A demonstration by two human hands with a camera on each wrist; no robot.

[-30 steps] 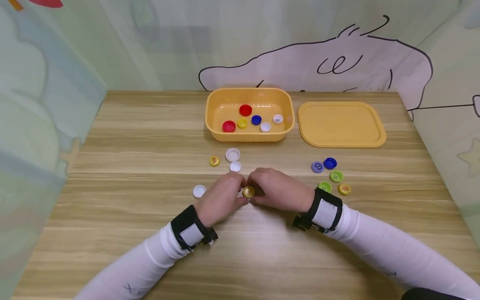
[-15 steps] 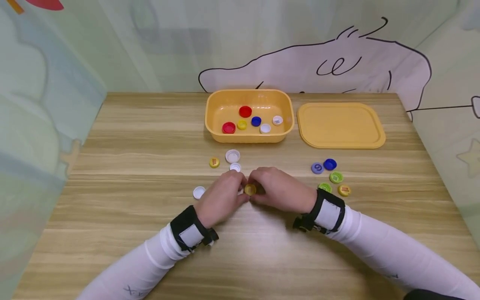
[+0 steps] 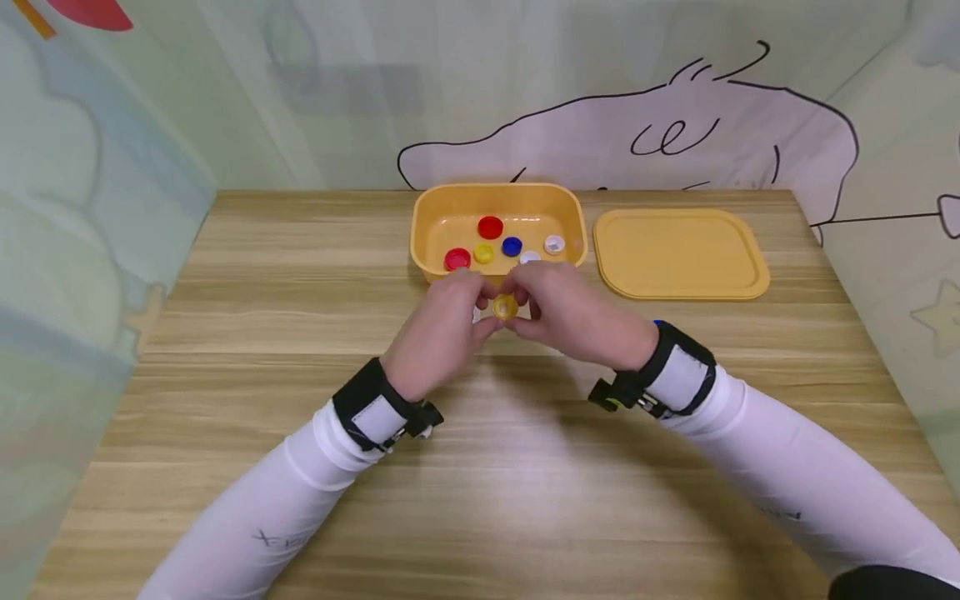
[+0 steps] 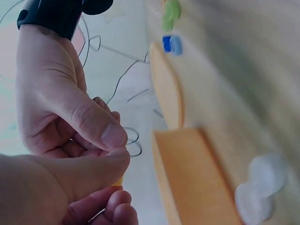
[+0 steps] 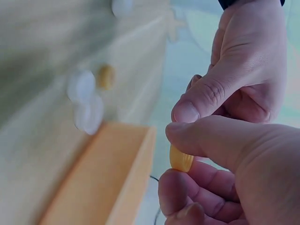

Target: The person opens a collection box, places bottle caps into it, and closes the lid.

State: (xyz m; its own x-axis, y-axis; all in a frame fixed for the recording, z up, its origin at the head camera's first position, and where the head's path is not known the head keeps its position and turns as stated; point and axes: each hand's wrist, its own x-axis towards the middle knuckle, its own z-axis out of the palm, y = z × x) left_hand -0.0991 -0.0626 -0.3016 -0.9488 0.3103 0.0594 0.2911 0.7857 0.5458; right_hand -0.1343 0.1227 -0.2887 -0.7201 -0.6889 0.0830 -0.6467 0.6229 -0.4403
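Note:
A small yellow bottle cap sits between both hands' fingertips, raised above the table just in front of the box. My left hand pinches it from the left, its thumb partly covering it in the left wrist view. From the right, my right hand grips it between thumb and fingers, with the cap's side showing in the right wrist view. The thumb tips of the two hands meet. Beyond them stands an orange-yellow box with several caps inside, among them a red cap and a blue cap.
The box's lid lies flat to its right. Two white caps rest close to the box, beside another yellow cap. Blue caps and green caps lie farther right on the table, mostly behind my right forearm in the head view.
Both hands have moved forward from the table's middle toward the box, the yellow cap still between them. They now cover most of the loose caps in the head view.

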